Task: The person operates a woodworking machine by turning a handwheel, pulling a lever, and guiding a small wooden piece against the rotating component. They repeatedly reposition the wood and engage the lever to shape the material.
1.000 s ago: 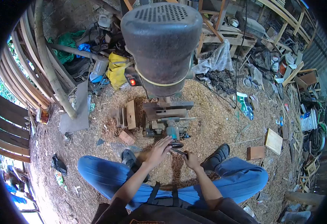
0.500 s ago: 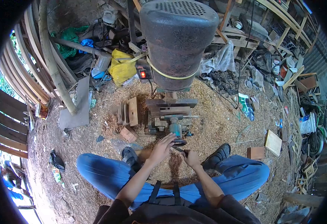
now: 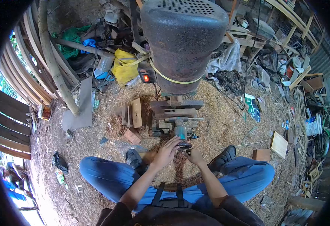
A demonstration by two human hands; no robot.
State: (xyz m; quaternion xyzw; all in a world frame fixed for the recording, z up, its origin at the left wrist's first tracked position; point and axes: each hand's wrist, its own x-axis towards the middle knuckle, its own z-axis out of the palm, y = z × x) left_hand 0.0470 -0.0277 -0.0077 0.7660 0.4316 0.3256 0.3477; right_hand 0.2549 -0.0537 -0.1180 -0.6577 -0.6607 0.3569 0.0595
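A machine with a large dark motor housing (image 3: 182, 45) stands before me, a yellow band around its lower part. Below it, a wooden workpiece (image 3: 180, 113) lies between the jaws of a vise. The vise's teal body (image 3: 180, 132) points toward me and ends in a dark handwheel (image 3: 185, 145). My left hand (image 3: 166, 153) lies with fingers stretched out over the left side of the wheel, fingertips by the teal body. Curled at the wheel's right side, my right hand (image 3: 195, 156) grips its handle, which the fingers mostly hide.
A red switch (image 3: 146, 77) glows left of the motor. Wooden blocks (image 3: 136, 113) stand left of the vise; a brick-coloured block (image 3: 132, 136) lies nearer. Another block (image 3: 261, 154) and a pale board (image 3: 278, 145) lie right of my foot. Wood shavings cover the ground.
My right hand has moved up closer to the wheel, bringing the handle round with it. My left hand stays at the wheel's left side. The view has shifted slightly.
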